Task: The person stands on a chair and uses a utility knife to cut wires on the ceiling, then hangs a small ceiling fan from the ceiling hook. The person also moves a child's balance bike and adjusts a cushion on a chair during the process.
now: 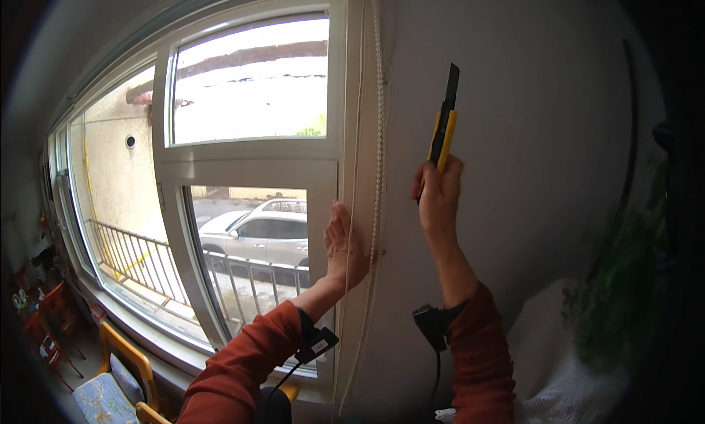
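My right hand [441,193] is wrapped round a yellow and black utility knife [443,138], raised in front of the grey wall. Its dark blade is slid out and points upward. Lower and to the left, my left hand [346,249] lies with fingers stretched up along the right edge of the white window frame [323,173]. A white beaded blind chain [379,130] hangs over the frame's side, passing close by the left hand. A thin pale cord [358,116] runs down beside the chain, across the left hand.
A wooden chair [121,350] with a patterned cushion stands at the lower left. Green leaves [617,314] and white lace cloth [565,387] are at the lower right. Black devices with cables sit on both wrists. Through the glass show a railing and a silver car [257,229].
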Demonstrator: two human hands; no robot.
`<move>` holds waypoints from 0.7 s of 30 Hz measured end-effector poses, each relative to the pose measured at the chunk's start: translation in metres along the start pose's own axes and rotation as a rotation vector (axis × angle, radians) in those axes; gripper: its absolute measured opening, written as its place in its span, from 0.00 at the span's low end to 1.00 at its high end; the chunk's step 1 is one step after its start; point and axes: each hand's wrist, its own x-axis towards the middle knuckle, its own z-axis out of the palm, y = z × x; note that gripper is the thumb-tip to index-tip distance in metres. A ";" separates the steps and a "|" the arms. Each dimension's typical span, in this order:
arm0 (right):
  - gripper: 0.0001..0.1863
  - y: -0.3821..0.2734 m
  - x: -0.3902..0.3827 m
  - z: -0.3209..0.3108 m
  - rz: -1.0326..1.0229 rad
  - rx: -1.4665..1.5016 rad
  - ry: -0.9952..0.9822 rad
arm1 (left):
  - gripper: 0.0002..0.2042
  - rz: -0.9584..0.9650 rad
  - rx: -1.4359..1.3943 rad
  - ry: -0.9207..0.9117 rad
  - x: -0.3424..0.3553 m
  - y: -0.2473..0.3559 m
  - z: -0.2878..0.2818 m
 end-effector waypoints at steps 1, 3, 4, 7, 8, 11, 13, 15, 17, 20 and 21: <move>0.10 -0.005 0.010 0.002 -0.026 0.016 -0.011 | 0.55 0.022 0.023 -0.002 -0.001 -0.003 0.003; 0.10 -0.019 0.033 0.006 -0.045 0.024 -0.014 | 0.57 0.020 0.060 0.024 -0.002 -0.006 0.009; 0.10 -0.028 0.046 0.007 -0.036 0.020 -0.005 | 0.59 0.017 0.080 0.034 -0.002 -0.008 0.011; 0.11 -0.057 0.077 0.014 -0.078 0.044 0.032 | 0.60 0.058 0.039 -0.002 -0.002 -0.009 0.011; 0.12 -0.066 0.086 0.014 -0.101 0.024 0.022 | 0.62 0.049 -0.001 -0.031 -0.002 -0.010 0.011; 0.14 -0.094 0.114 0.006 -0.081 -0.066 -0.031 | 0.57 0.008 -0.023 -0.103 -0.002 -0.009 0.007; 0.16 -0.104 0.131 0.002 -0.023 -0.052 -0.078 | 0.57 -0.004 -0.004 -0.130 -0.003 -0.009 0.006; 0.16 -0.107 0.143 -0.003 0.047 0.047 -0.121 | 0.59 0.021 0.034 -0.104 -0.004 -0.008 0.005; 0.13 -0.102 0.148 -0.004 0.071 0.071 -0.129 | 0.62 0.078 0.076 -0.023 -0.005 -0.008 0.006; 0.09 -0.092 0.148 -0.001 0.090 0.062 -0.156 | 0.62 0.084 0.143 -0.018 -0.007 -0.009 0.008; 0.09 -0.090 0.146 0.000 0.063 0.115 -0.139 | 0.62 0.093 0.148 -0.010 -0.007 -0.009 0.008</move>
